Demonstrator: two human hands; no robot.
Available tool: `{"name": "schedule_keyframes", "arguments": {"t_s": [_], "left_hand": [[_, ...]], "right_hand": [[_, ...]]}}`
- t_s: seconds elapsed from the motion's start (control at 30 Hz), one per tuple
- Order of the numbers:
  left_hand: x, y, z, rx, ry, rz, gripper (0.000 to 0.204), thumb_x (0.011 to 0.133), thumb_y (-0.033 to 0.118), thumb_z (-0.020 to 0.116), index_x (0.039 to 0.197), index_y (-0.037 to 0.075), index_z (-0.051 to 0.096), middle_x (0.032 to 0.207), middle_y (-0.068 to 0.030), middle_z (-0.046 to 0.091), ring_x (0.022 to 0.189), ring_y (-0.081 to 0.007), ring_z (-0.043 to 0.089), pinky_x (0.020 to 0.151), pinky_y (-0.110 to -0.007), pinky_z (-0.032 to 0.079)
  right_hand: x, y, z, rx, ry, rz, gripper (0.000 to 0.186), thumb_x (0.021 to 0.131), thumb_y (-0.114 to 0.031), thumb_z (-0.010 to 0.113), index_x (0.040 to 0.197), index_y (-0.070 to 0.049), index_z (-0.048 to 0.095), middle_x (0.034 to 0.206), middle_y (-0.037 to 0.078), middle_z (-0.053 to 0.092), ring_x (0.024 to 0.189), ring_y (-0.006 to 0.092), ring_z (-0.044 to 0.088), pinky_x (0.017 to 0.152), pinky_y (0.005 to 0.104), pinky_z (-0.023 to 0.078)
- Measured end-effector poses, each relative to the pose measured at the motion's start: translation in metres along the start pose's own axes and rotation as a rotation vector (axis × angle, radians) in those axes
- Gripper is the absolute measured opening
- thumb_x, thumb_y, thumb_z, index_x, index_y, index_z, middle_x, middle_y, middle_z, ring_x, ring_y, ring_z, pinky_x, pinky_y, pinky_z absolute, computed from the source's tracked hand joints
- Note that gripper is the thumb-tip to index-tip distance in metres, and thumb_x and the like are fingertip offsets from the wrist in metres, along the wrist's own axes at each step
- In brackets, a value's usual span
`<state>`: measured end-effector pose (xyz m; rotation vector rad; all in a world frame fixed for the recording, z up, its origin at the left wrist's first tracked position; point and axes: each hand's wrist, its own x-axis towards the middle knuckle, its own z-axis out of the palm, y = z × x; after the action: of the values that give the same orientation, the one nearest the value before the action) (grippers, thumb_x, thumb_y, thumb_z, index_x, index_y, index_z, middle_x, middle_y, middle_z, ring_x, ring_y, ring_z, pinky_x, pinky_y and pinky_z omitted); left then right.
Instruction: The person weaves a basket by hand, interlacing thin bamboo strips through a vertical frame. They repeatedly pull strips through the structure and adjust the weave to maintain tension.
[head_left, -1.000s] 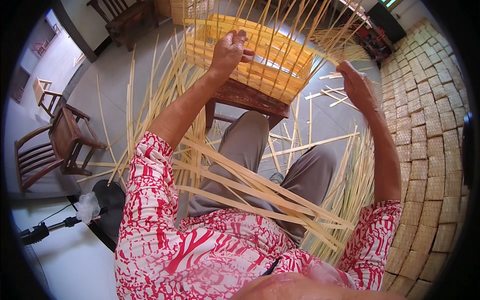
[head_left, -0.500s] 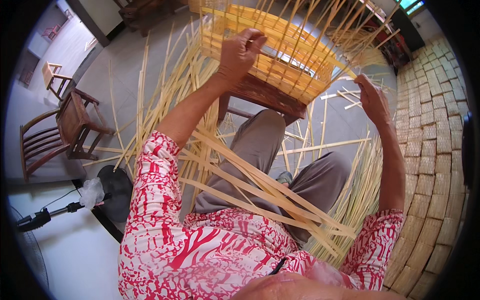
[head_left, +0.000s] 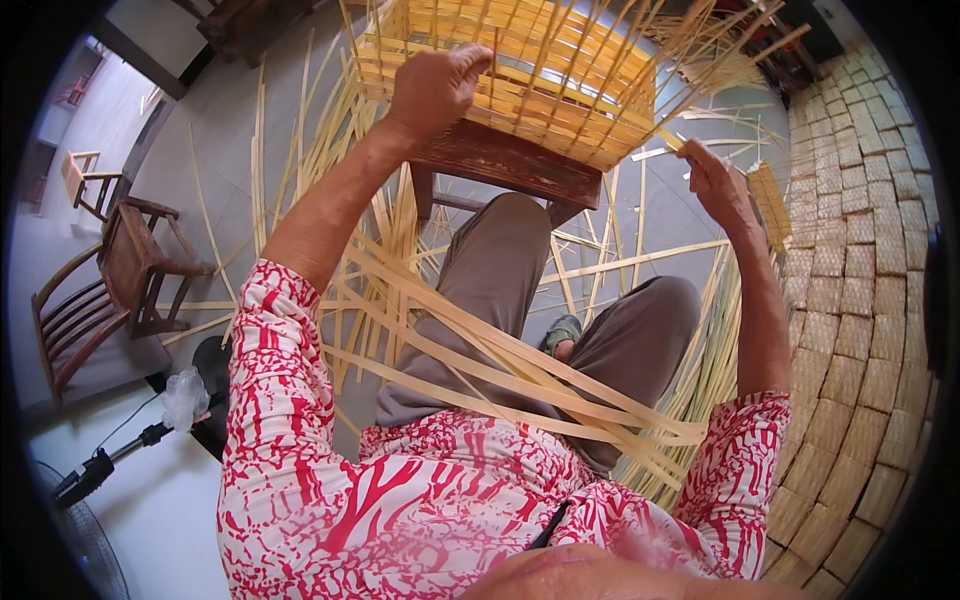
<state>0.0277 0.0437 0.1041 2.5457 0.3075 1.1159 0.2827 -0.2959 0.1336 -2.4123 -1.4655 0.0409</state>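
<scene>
An unfinished yellow basket (head_left: 570,135) of woven bamboo strips, its long upright stakes sticking up, sits on a reddish-brown wooden stool (head_left: 500,158) in front of me. At its near left side, my left hand (head_left: 437,92) is closed with thumb and fingers pinched beside the stakes. What is between those fingers is hidden. Off the basket's right end, my right hand (head_left: 718,186) pinches the end of a yellow bamboo strip (head_left: 668,137) that runs from the weave. Several pale flat strips (head_left: 480,345) lie across my lap.
Loose strips (head_left: 258,170) litter the floor left of the stool, and a bundle of thin strips (head_left: 700,370) lies by my right leg. Stacked woven pieces (head_left: 850,300) fill the right side. A wooden chair (head_left: 125,270) and a fan (head_left: 85,530) stand at left.
Both hands have moved a little left in view, the left one also upward. The basket and stool appear higher and further left, along with a shift of the whole view.
</scene>
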Motion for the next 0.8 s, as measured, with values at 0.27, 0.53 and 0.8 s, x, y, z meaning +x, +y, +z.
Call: {"name": "schedule_keyframes", "arguments": {"t_s": [0.27,0.53,0.8], "left_hand": [[-0.011,0.003,0.01,-0.057,0.125,0.056,0.017,0.095,0.014,0.065,0.111,0.01,0.069,0.086,-0.0175,0.069,0.074,-0.038,0.068,0.062,-0.042,0.053],[-0.001,0.009,-0.004,-0.078,-0.056,-0.027,0.02,0.092,0.008,0.053,0.107,0.014,0.065,0.077,-0.0197,0.066,0.069,-0.0427,0.065,0.06,-0.051,0.049],[0.014,0.014,-0.012,-0.185,-0.107,-0.051,0.015,0.1,0.011,0.06,0.114,0.011,0.066,0.07,-0.0093,0.064,0.063,-0.0189,0.069,0.06,-0.032,0.051]], "right_hand": [[-0.001,-0.003,0.011,0.1,0.102,-0.011,0.016,0.098,-0.013,0.062,0.113,-0.008,0.065,0.091,0.013,0.072,0.079,0.0308,0.07,0.072,0.0401,0.053],[0.023,-0.016,0.017,-0.169,0.438,-0.242,0.022,0.091,-0.03,0.071,0.102,-0.012,0.073,0.1,0.007,0.071,0.098,0.0299,0.064,0.086,0.042,0.046],[-0.007,-0.04,0.069,1.181,0.367,0.343,0.023,0.096,-0.021,0.073,0.116,-0.01,0.073,0.1,0.001,0.071,0.09,0.0129,0.064,0.08,0.0262,0.049]]}}
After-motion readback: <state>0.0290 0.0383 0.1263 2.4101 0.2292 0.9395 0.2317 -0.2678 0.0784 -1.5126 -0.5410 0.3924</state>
